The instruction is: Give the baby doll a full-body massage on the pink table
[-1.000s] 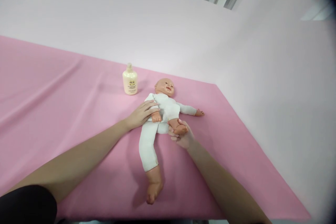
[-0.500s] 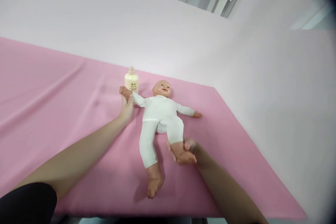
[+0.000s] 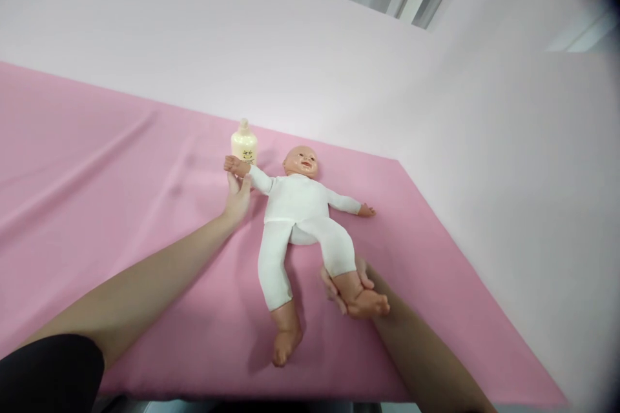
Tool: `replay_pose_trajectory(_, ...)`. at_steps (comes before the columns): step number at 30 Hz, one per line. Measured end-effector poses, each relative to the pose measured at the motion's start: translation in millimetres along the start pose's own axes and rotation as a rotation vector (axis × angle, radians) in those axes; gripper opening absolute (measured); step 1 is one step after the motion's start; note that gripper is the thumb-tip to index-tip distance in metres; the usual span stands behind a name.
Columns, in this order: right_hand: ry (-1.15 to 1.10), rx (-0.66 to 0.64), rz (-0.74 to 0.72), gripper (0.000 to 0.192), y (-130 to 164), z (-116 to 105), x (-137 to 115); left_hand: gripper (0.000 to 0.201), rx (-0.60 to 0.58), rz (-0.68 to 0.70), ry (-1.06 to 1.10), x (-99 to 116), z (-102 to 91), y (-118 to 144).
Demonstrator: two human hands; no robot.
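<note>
Bright, even light; soft shadows; dark vignette right edge, wide-angle warp.

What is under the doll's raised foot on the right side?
The right hand is under it, fingers wrapped around the ankle of the doll, lifting that foot off the pink cloth. The palm and most of the fingers are hidden by the leg and foot.

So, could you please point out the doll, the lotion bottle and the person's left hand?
doll [image 3: 296, 197]: head view, on its white chest.
lotion bottle [image 3: 243, 144]: head view, on its cream body.
left hand [image 3: 237, 199]: head view, on its back, at the doll's wrist.
</note>
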State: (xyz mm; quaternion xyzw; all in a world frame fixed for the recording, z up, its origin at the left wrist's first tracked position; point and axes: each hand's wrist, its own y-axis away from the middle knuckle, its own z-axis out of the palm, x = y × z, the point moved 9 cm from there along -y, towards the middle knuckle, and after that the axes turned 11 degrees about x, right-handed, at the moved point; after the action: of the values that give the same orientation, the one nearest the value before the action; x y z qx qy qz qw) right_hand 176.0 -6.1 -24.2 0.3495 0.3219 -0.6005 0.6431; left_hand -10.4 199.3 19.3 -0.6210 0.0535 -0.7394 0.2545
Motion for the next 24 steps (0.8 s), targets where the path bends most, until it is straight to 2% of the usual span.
replay_pose_trajectory(2,-0.051,0.123,-0.195,0.063,6,-15,-14,0.053,-0.071,0.124,-0.064,14,9.3,8)
replay_pose_trajectory(5,-0.170,0.475,-0.467,0.056,21,-44,-39,0.047,-0.272,0.335,-0.267,32,30.8,26)
replay_pose_trajectory(7,-0.253,0.671,-0.530,0.050,29,-56,-46,0.042,-0.446,0.505,-0.416,40,46.5,41)
replay_pose_trajectory(8,-0.292,0.724,-0.543,0.047,30,-59,-49,0.040,-0.524,0.585,-0.478,43,52.8,49)
replay_pose_trajectory(11,-0.392,0.771,-0.573,0.041,30,-63,-56,0.036,-0.661,0.751,-0.611,43,62.5,62)
replay_pose_trajectory(14,-0.435,0.807,-0.586,0.039,30,-70,-57,0.035,-0.685,0.831,-0.653,41,64.5,65)
replay_pose_trajectory(17,-0.440,0.891,-0.571,0.038,31,-78,-54,0.035,-0.686,0.845,-0.657,39,65.0,66)
replay_pose_trajectory(21,-0.418,0.934,-0.542,0.039,32,-77,-53,0.035,-0.650,0.761,-0.617,39,63.1,62)
replay_pose_trajectory(24,-0.368,0.858,-0.541,0.042,29,-66,-56,0.037,-0.518,0.636,-0.497,41,53.9,50)
